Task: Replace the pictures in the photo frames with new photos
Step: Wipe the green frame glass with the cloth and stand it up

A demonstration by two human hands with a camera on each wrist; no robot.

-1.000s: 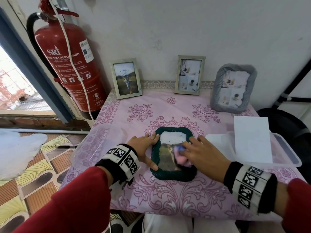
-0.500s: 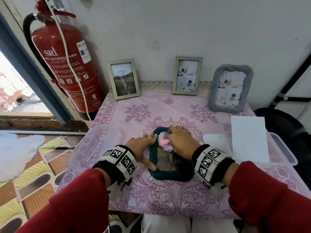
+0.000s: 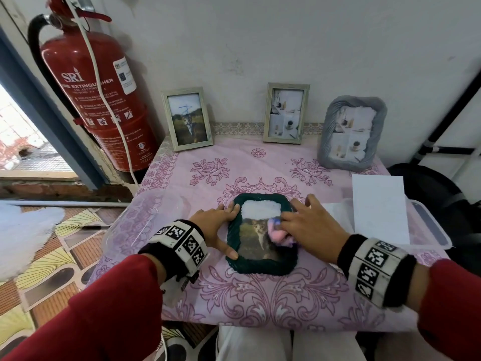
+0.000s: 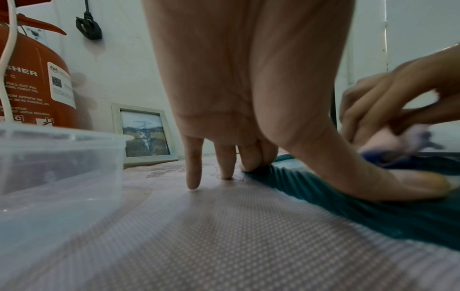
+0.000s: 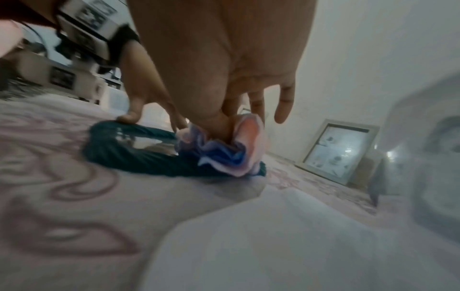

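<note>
A dark green frame (image 3: pixel 260 265) with a cat photo lies flat on the pink tablecloth (image 3: pixel 260 303). My left hand (image 3: pixel 221 227) steadies its left side, with the fingertips at the top left corner and the thumb pressing on the lower left rim (image 4: pixel 373 216). My right hand (image 3: pixel 299 225) holds a crumpled pink and blue cloth (image 3: pixel 279 237) and presses it on the glass at the frame's right side. In the right wrist view the thumb digs into the cloth (image 5: pixel 224 155) above the green frame (image 5: pixel 139 157).
Three photo frames lean on the back wall: a pale one (image 3: pixel 187 118), a second pale one (image 3: pixel 285 113), and a grey one (image 3: pixel 351 131). A clear tub (image 3: pixel 145 217) sits to the left. Another tub (image 3: pixel 432 230) on the right holds a white sheet (image 3: pixel 378 207). A fire extinguisher (image 3: pixel 99 100) stands to the left.
My right hand slid the cloth up to the top of the green frame, then back down to its right middle. The left hand has stayed on the left edge.
</note>
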